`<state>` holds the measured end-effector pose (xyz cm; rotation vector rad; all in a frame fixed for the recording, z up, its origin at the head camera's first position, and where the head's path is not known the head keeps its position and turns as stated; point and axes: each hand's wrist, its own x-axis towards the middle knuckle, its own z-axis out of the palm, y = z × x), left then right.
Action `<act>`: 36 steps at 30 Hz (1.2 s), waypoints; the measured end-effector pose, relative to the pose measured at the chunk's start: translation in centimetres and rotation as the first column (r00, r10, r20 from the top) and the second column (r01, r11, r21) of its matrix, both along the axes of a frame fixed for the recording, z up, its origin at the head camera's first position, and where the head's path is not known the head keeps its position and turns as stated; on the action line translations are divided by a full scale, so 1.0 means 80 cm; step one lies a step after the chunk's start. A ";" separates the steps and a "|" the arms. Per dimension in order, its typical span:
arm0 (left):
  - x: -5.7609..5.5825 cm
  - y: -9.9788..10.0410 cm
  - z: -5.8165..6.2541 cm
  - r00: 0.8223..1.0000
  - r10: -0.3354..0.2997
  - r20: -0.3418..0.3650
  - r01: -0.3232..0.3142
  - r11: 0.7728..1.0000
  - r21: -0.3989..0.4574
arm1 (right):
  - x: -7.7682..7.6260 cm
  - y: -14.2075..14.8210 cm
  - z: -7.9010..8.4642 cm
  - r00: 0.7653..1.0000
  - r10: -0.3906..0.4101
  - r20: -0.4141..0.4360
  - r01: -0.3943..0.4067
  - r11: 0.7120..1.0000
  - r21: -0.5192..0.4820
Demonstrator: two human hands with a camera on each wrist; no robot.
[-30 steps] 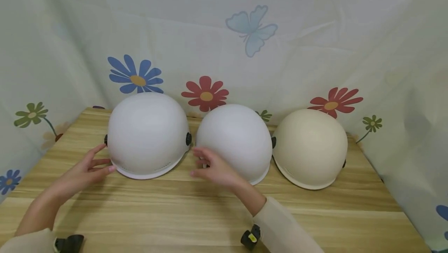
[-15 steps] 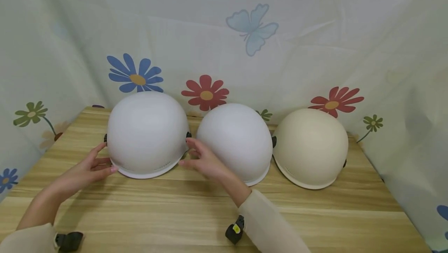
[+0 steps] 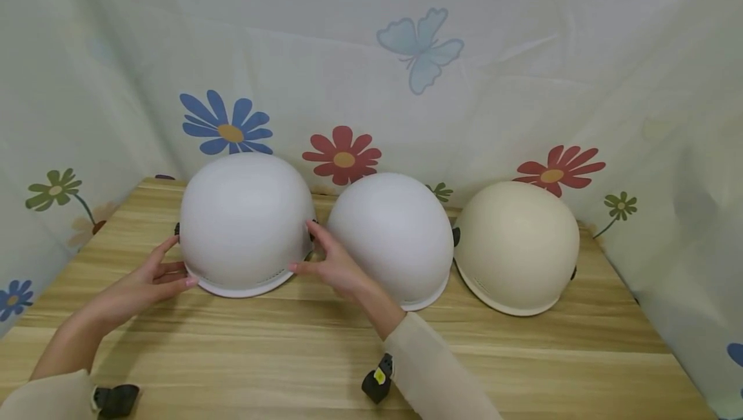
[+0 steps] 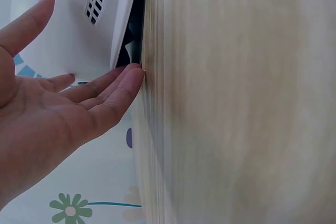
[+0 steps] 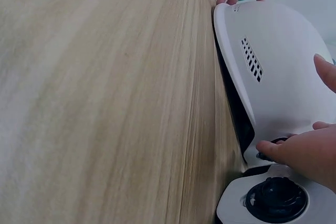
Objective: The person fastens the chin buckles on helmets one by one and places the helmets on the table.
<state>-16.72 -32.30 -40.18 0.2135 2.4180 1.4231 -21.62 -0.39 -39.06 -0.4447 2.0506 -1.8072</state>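
Observation:
Three helmets stand in a row on the wooden table. The leftmost white helmet (image 3: pixel 244 220) is between my two hands. On its left side, my left hand (image 3: pixel 142 281) has its fingers extended, their tips at the lower rim in the left wrist view, with the thumb raised apart. My right hand (image 3: pixel 336 268) is at the helmet's right side, fingers by its black round side knob (image 5: pixel 268 153) and thumb apart from them. Right of that hand sits another white helmet (image 3: pixel 389 233), then a beige helmet (image 3: pixel 516 246). The helmet's far side is hidden.
The wooden table (image 3: pixel 232 355) runs back to a hanging cloth (image 3: pixel 325 52) printed with flowers and a butterfly. The second white helmet's black knob (image 5: pixel 275 200) lies close below my right hand in the right wrist view. Both sleeves carry a black wrist camera (image 3: pixel 118 402).
My right hand has moved left, from in front of the middle helmet to the right side of the leftmost one. The left hand has hardly moved. The helmets stay in place.

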 end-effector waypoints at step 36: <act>0.021 0.035 0.028 0.902 0.374 -0.218 -0.260 0.870 0.419 | 0.013 0.000 -0.003 0.997 0.042 0.067 -0.031 0.986 -0.161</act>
